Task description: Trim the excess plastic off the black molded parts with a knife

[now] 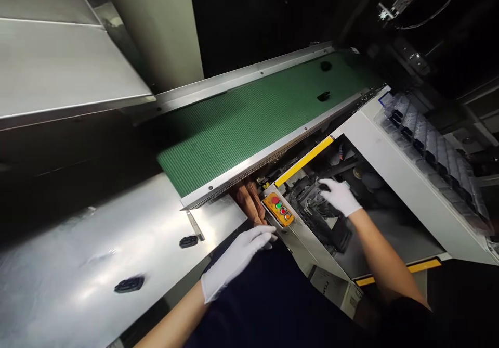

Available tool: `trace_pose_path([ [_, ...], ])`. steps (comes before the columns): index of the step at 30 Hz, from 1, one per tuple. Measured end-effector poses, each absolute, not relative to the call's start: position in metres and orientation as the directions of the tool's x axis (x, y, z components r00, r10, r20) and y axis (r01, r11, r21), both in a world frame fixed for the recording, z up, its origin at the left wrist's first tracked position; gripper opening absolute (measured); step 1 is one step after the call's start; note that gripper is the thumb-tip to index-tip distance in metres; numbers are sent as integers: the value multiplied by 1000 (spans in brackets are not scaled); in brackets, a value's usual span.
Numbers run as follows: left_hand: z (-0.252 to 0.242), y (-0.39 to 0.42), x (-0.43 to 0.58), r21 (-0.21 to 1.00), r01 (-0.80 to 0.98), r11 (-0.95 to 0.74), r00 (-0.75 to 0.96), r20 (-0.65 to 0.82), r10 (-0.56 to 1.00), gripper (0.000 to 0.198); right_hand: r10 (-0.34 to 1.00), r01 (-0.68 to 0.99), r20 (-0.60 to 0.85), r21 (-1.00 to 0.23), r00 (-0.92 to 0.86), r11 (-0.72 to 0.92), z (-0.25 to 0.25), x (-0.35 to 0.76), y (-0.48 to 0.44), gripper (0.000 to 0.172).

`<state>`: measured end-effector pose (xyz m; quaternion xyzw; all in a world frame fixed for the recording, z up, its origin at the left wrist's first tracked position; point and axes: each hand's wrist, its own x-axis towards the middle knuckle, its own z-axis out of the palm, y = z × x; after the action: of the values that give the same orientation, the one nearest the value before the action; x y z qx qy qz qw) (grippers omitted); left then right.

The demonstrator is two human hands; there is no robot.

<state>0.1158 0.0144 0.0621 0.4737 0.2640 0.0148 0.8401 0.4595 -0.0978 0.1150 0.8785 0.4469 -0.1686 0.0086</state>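
My right hand (339, 197), in a white glove, reaches into the open machine bay and rests on a black mechanism (315, 213). I cannot tell whether it grips anything there. My left hand (237, 257), also white-gloved, lies at the corner of a steel panel (296, 239), close to a yellow control box (278, 208) with red and green buttons. It holds nothing visible. Just above that box, a brown hand-like shape (247, 202) shows under the conveyor's edge, and it is not one of my hands.
A green conveyor belt (253, 119) with steel side rails carries two black parts (323, 80). Two similar pieces (156, 265) lie on the steel table. A clear tray of dark parts (424, 140) sits on the white frame at right, beyond a yellow bar (304, 160).
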Motion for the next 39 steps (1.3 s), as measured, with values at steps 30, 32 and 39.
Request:
trace_pose_path([
  [30,63,6,109,744,246,621,662,-597,453,56,602,627,-238,42,762,-778,41,632,-152,77],
  [32,63,5,100,759,269,593,643,-600,476,51,646,659,-197,2,737,-752,40,618,-142,71],
  [39,16,0,38,753,267,602,428,-652,626,64,824,820,-380,-230,421,-525,-80,445,-91,38],
])
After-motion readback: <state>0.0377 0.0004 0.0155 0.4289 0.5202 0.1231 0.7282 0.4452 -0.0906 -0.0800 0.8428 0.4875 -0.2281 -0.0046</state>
